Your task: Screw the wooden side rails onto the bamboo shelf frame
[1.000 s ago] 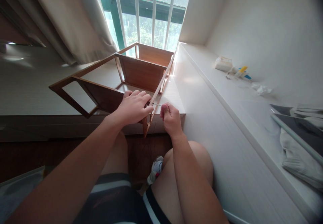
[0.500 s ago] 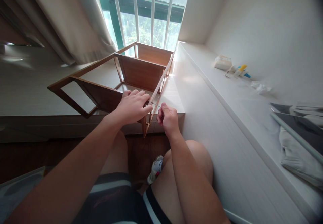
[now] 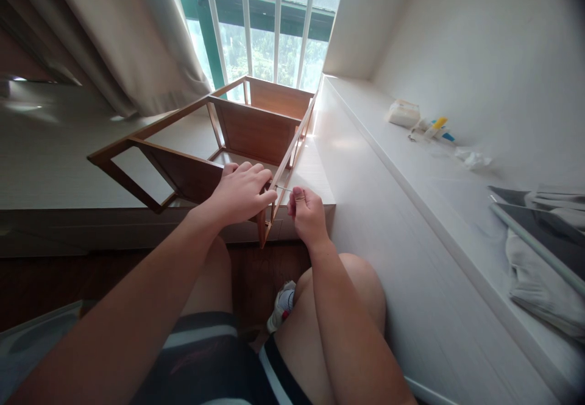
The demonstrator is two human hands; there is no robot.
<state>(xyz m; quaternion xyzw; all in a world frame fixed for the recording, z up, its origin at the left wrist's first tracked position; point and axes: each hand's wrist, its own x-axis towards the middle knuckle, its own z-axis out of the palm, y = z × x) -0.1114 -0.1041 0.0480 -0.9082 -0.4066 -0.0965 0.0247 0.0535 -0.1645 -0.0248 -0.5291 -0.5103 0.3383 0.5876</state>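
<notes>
A brown wooden shelf rack (image 3: 260, 130) lies on its side on the pale window ledge, one end sticking out past the ledge's front edge. My left hand (image 3: 244, 190) grips the near shelf board by its edge, close to the corner with the right-hand side frame; its thumb points right. On the outer side of that frame, my right hand (image 3: 307, 210) is closed in a pinch round a thin metal hex key (image 3: 283, 189). The key's shaft points left, its tip at the side rail by my left thumb. My fingers hide the rest of the key.
A pale cabinet (image 3: 365, 210) runs along the right. On its top are a small white box (image 3: 403, 113), a yellow-capped tube (image 3: 436, 127), crumpled white wrapping (image 3: 473, 158) and folded grey cloth (image 3: 543, 283). A curtain (image 3: 137, 45) hangs left of the barred window (image 3: 262, 27).
My right hand has shifted very slightly right and its fingers have turned a little around the hex key. My left hand and the shelf rack stay in place.
</notes>
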